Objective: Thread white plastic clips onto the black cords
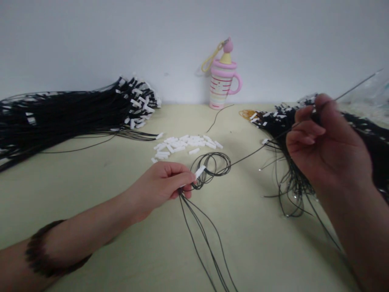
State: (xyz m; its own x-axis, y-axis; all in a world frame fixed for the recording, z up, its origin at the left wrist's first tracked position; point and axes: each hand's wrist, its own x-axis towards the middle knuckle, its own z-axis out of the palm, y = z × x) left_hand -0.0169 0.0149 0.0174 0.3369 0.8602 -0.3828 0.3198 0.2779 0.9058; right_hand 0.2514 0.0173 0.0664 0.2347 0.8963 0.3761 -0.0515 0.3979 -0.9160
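Between thumb and fingers, my left hand (170,182) pinches a small bundle of thin black wires together with a white connector (199,172). Beyond the fingertips the bundle makes a loose coil (223,164), and several strands hang down toward the front edge of the view. Raised at the right, my right hand (328,138) is closed on one black wire (249,155), which runs taut from the coil and sticks out past the fingers to the upper right. Just behind my left hand lies a heap of white connectors (182,142) on the table.
A thick bundle of black wires with white ends (91,109) lies at the left. Another wire bundle (291,162) spreads at the right, near yellow rubber bands (247,114). A pink striped cup (220,85) stands by the wall, with a loose wire (216,117) before it.
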